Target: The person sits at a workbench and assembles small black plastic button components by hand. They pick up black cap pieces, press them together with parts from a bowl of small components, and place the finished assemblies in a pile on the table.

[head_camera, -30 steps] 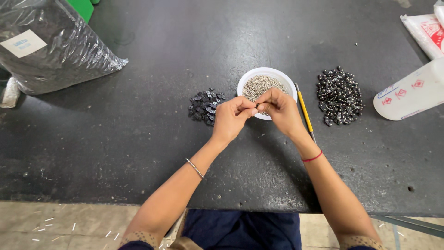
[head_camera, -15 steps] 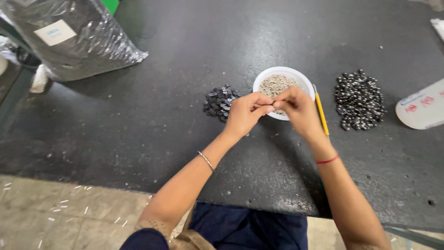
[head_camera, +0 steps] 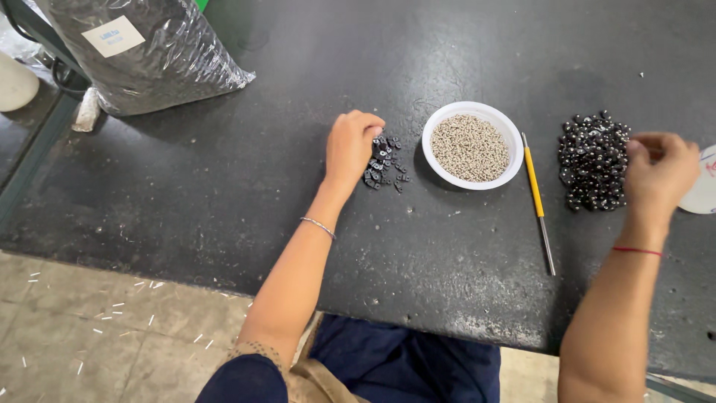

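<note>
**K:** Head view: both hands spread wide apart over the black table (head_camera: 186, 194). Left hand (head_camera: 350, 145) sits curled on the small pile of dark flat parts (head_camera: 384, 164), fingertips down in it, looks like pinching one up. Can't tell if anything's in the pinch.

**R:** Right?

**K:** Right hand (head_camera: 660, 175) is at the right edge, fingers bunched, touching the bigger heap of shiny black beads (head_camera: 593, 160). Grip contents hidden, can't tell.

**R:** What's between?

**K:** White bowl (head_camera: 471, 145) of small pale grey pieces, mid-table, between the two piles, so each hand reaches its own stock. Yellow-handled pick (head_camera: 537, 198) lies just beside the bowl's right side, untouched.

**R:** Anything else?

**K:** Clear plastic sack (head_camera: 149, 52) of dark material at the far left corner, well apart. White container (head_camera: 705, 186) cut off at the right edge, behind the right hand.
</note>
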